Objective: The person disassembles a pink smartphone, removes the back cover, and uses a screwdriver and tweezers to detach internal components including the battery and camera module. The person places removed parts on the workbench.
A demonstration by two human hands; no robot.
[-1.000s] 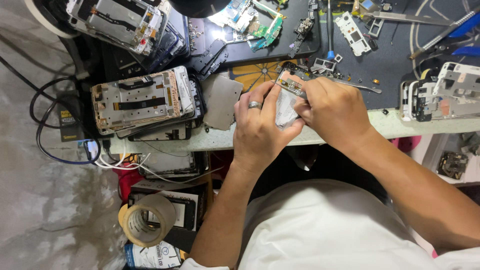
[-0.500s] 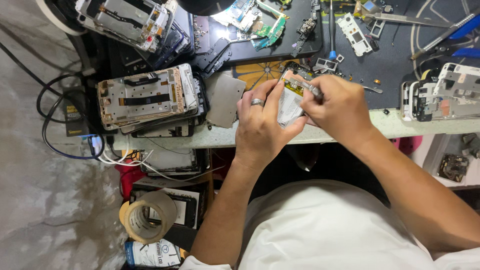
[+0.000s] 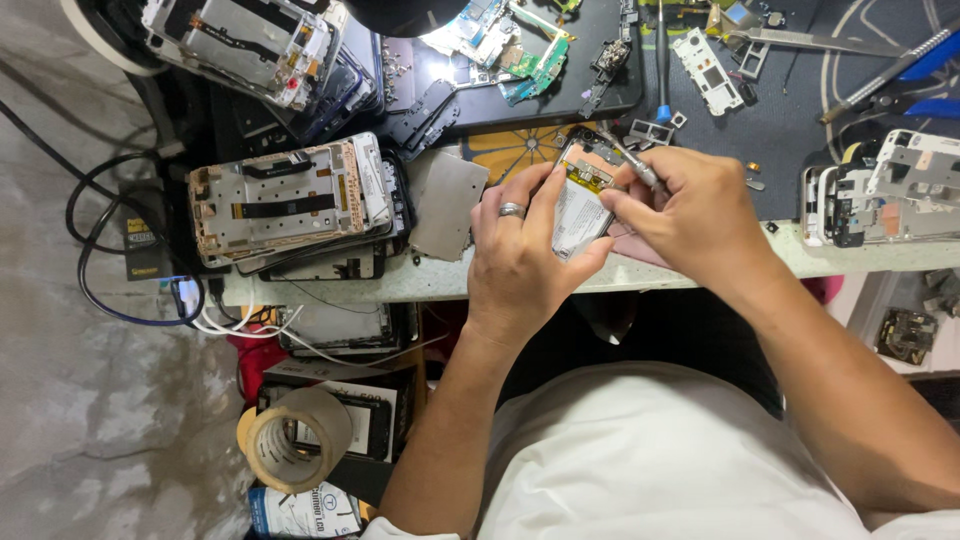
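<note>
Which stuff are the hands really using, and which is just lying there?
In use:
left hand
right hand
opened phone
thin metal tool

Lying about:
stack of phone frames
tape roll
circuit boards
grey plate

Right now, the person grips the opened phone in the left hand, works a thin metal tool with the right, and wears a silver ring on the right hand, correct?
Not quite: the head view shows the silver ring on the left hand, not the right hand. The opened phone and thin metal tool are as you said.
</note>
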